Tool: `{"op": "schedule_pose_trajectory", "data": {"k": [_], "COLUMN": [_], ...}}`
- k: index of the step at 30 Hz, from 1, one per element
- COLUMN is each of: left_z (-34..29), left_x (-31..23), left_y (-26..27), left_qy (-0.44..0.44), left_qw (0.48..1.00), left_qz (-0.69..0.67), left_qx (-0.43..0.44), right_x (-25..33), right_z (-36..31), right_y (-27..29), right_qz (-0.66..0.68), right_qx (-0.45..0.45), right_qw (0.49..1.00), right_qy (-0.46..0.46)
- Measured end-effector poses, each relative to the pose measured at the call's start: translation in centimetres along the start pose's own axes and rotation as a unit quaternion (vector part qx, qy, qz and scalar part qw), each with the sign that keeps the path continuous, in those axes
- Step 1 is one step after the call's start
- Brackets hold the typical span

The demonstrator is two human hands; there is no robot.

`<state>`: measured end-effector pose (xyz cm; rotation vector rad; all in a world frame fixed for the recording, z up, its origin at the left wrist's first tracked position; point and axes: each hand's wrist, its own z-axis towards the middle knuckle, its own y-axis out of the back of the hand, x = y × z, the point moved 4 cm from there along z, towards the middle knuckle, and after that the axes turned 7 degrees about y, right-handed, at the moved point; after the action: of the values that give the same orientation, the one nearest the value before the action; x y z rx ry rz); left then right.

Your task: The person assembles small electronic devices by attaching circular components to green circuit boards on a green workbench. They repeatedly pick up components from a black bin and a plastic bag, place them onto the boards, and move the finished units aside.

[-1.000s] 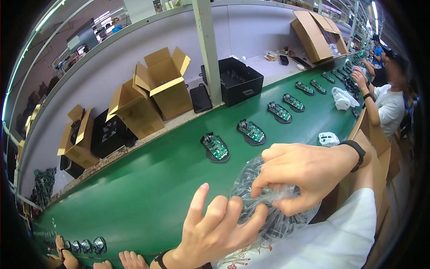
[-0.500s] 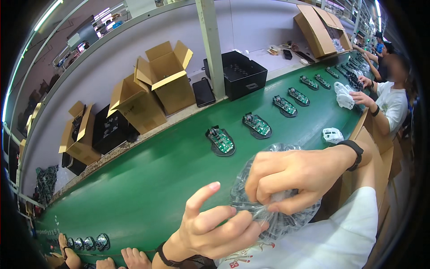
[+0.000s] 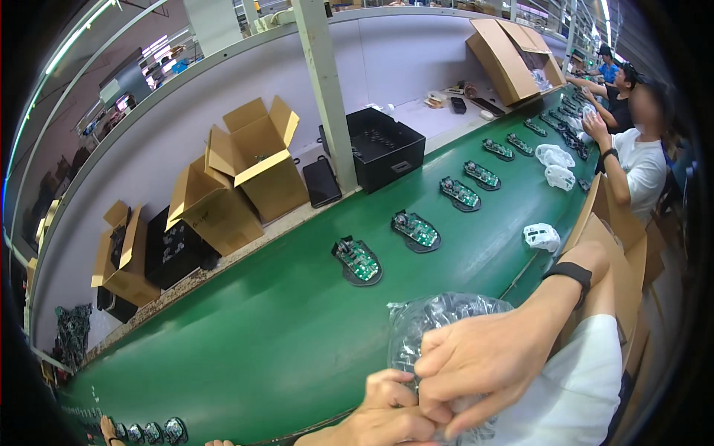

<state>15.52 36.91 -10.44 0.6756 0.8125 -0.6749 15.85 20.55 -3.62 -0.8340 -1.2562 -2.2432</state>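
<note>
A clear plastic bag [image 3: 424, 320] lies at the near edge of the belt, close to my body. Its contents are mostly covered by my hands and cannot be made out. My right hand [image 3: 483, 364] reaches over the bag, thumb and fingers pinching the plastic. Just left of it, my left hand [image 3: 387, 412] has its fingers curled and pressed against the same gathered plastic. The two hands touch. Beyond them, a mouse base with a green circuit board [image 3: 358, 260] rests on the belt, nearest in a slanting row.
The green belt [image 3: 260, 349] runs from lower left to upper right. A white shell [image 3: 542, 237] sits near its right edge, beside an open carton [image 3: 606, 234]. Along the far ledge stand cartons [image 3: 268, 163] and a black bin [image 3: 387, 149]. A co-worker [image 3: 639, 160] sits at right.
My left hand's raised index finger has curled in, and both hands and the bag sit lower in the picture. The co-worker's hands have lifted off the white shells.
</note>
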Motion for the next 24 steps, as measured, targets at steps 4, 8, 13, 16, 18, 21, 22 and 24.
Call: {"op": "schedule_pose_trajectory", "data": {"k": [4,8,13,16,18,21,22,24], "left_z": [-1.3,1.0,1.0,0.1,-0.2,-1.4,-2.0,-3.1], "left_x": [1.4,-1.4,-2.3,-2.7,-3.0,-3.3,-2.8,-2.6], "left_y": [-1.6,0.9,0.9,0.6,0.6,0.8,0.8,0.8], "left_qy": [-0.031,0.011,-0.021,-0.045,-0.059,-0.044,-0.042,-0.026], "left_qw": [0.998,1.0,0.997,0.991,0.982,0.965,0.96,0.954], "left_qz": [-0.048,-0.02,0.073,0.116,0.16,0.242,0.257,0.279], "left_qx": [-0.037,0.005,-0.024,-0.058,-0.078,-0.092,-0.099,-0.103], "right_x": [0.3,0.2,-0.2,-0.3,-0.2,0.0,0.0,-0.1], "right_z": [0.6,1.1,0.8,0.8,0.9,0.5,0.3,0.1], "right_y": [-0.1,-0.3,-0.9,-1.2,-1.6,-1.4,-1.4,-1.3], "right_qz": [0.019,-0.009,-0.041,-0.062,-0.077,-0.108,-0.109,-0.116], "right_qx": [-0.025,0.012,-0.005,-0.026,-0.034,-0.033,-0.032,-0.029], "right_qw": [0.999,0.999,0.999,0.998,0.996,0.994,0.993,0.993], "right_qy": [-0.009,-0.039,-0.016,0.001,0.009,-0.001,-0.001,-0.001]}}
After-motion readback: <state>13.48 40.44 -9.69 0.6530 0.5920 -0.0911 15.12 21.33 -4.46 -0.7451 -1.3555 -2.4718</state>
